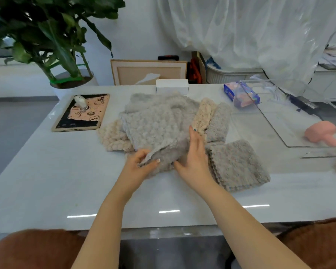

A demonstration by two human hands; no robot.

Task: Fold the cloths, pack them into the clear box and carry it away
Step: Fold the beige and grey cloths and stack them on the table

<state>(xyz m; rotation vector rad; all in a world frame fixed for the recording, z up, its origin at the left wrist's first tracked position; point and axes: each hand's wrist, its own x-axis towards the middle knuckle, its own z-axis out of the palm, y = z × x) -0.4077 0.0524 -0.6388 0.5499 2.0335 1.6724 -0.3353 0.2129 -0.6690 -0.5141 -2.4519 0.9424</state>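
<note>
Grey cloth (155,121) lies spread mid-worktop, over a beige cloth (114,136) that pokes out at its left edge. My read: folding is the step in hand, w/ packing not yet begun.

The left hand (140,164) pinches the near corner, thumb on top and fingers (142,153) curled under the lifted flap. The right hand (194,156) lies flat on the cloth just beside it, its fingers straight and together, holding nothing (pinning the fold line, I'd guess).

Relation that matters: the cloth's bulk runs away from both hands, up and to the left, long axis approx. near-to-far. So the pinched corner would have to travel fwd, away from me, past the flat hand.

A folded grey pile (239,166) sits on the worktop (66,181) just right of the right wrist. Two rolled cloths (211,117) lie beyond it. The clear box (275,121) stands further right, well apart from the spread cloth, so the right hand is nearer for packing. A pink dumbbell (320,131) shows at the box's far side. I can't tell if it is inside or behind.
</note>
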